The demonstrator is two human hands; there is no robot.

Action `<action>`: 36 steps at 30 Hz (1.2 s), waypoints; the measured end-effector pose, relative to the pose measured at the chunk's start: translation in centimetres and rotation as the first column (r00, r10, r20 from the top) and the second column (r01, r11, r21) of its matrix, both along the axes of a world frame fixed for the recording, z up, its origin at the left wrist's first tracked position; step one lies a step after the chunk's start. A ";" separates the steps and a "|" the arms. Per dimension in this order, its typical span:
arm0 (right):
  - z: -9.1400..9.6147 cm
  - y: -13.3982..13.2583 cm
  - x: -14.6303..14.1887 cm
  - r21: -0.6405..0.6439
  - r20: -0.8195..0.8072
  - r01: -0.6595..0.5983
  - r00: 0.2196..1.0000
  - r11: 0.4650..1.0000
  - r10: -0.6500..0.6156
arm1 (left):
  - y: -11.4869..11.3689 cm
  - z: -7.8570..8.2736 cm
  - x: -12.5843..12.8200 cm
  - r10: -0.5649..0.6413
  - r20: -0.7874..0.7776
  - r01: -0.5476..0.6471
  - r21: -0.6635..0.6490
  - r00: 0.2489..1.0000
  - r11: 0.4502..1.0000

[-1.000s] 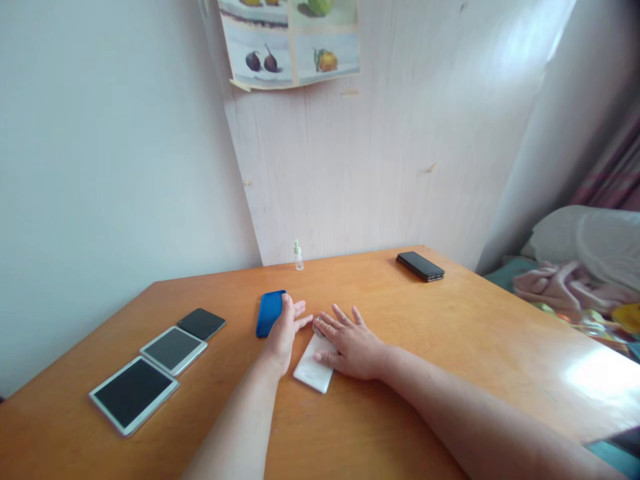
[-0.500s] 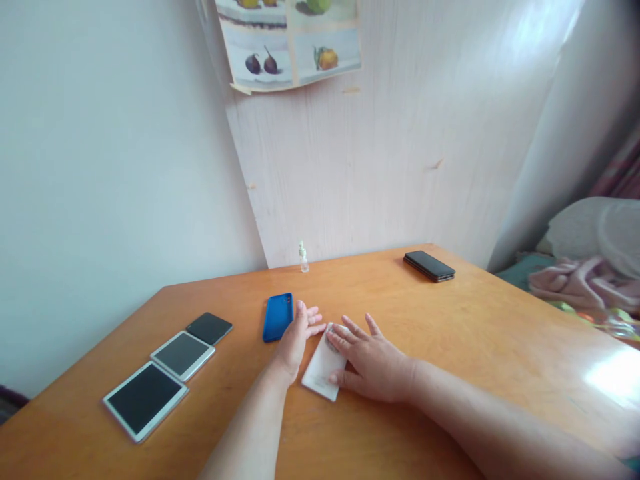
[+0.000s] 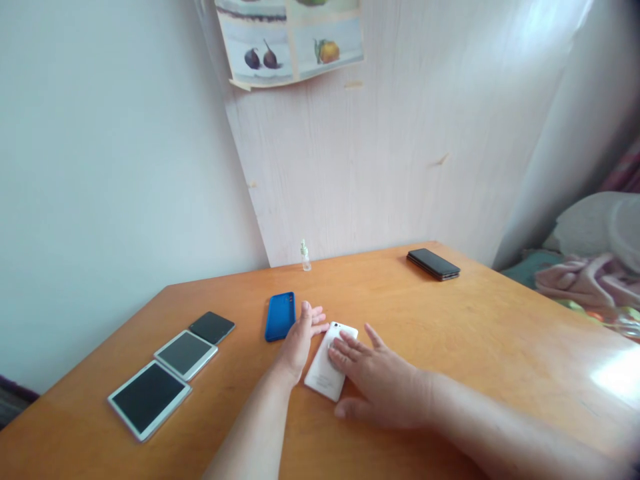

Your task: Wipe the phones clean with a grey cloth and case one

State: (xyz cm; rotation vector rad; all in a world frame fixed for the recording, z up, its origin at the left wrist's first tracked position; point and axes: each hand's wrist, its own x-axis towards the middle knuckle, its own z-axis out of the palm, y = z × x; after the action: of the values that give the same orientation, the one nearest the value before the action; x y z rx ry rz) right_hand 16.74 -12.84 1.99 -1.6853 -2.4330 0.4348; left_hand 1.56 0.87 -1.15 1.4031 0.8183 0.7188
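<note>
A white smartphone (image 3: 323, 373) lies back side up on the wooden table, its camera at the far end. My right hand (image 3: 375, 377) rests over its right side, fingers spread and fingertips on the phone's back, with the thumb at the near corner. My left hand (image 3: 303, 340) stands on edge along the phone's left side, fingers stretched out, their tips close to its far left corner. Whether they touch it I cannot tell. Just left of that hand lies a blue phone case (image 3: 280, 317), partly behind the hand.
On the left, a larger white tablet (image 3: 149, 399), a smaller white tablet (image 3: 186, 353) and a black device (image 3: 213, 327) form a slanting row. A small clear spray bottle (image 3: 305, 257) stands near the wall. Stacked black phones (image 3: 433, 263) lie at the back right of the table (image 3: 500, 373).
My right hand has slid back toward me and its thumb has come off the phone's face, baring more of the white back and the camera. My left hand has hardly moved.
</note>
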 end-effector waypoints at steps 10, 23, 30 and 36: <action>-0.8 1.4 1.2 0.027 0.095 0.232 0.968 0.972 -0.234 | 0.1 -0.2 0.1 -0.014 -0.009 0.014 -0.002 1.000 1.000; -0.1 0.5 1.0 0.033 0.103 0.171 0.980 0.985 -0.173 | 0.0 0.0 0.3 -0.004 -0.012 0.004 -0.023 1.000 1.000; 1.0 -1.4 -0.5 -0.029 -0.043 -0.195 0.980 0.980 0.194 | -0.1 -0.3 0.2 -0.013 -0.010 0.013 0.000 1.000 1.000; -0.2 0.5 0.6 0.045 0.109 0.137 0.984 0.990 -0.141 | -0.2 -0.1 0.3 -0.013 -0.018 0.013 0.001 1.000 1.000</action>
State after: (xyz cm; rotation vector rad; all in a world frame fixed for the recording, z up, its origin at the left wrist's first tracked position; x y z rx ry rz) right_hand 17.34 -12.32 1.74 -1.8967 -2.3614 0.2814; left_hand 1.81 0.72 -1.29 1.4171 0.8224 0.6976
